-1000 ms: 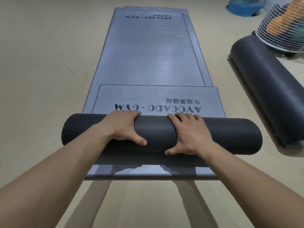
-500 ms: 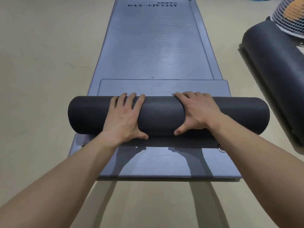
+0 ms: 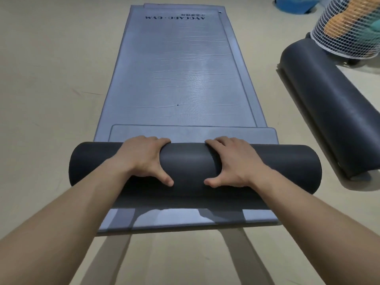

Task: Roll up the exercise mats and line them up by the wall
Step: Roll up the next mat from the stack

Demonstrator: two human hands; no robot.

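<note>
**matfan:** So what changed from half a second before? The roll [image 3: 195, 167] looked much the same size, and both hands had stayed on it. The fingers had been laid flatter across the top then; here they curled over the far side, thumbs hooked on the near side. The view had also tipped up, so the far logo was readable again and more of the fan showed.

**gymrat22:** Yeah. Left hand [image 3: 144, 159] sat left of centre, right hand [image 3: 232, 163] right of centre, both clamped around the roll, a bare stretch between them. Only a short strip of that mat [image 3: 193, 133] was left flat just beyond the roll.

**matfan:** Count time. I got one roll under the hands, one finished roll [image 3: 333, 103] well off to the right, and flat grey mats [image 3: 181, 68] stacked underneath, at least two going by the offset edges at the far end and right side. Can't tell if there were more.

**gymrat22:** Same. Plus one white mesh fan [image 3: 347, 27] touching the far end of the finished roll, and something blue [image 3: 294, 5] at the far edge, too cropped to name.

**matfan:** The floor [image 3: 51, 89] was plain beige, smooth, a few scuffs on the left. The arms threw shadows on the near mat edge and floor.
</note>
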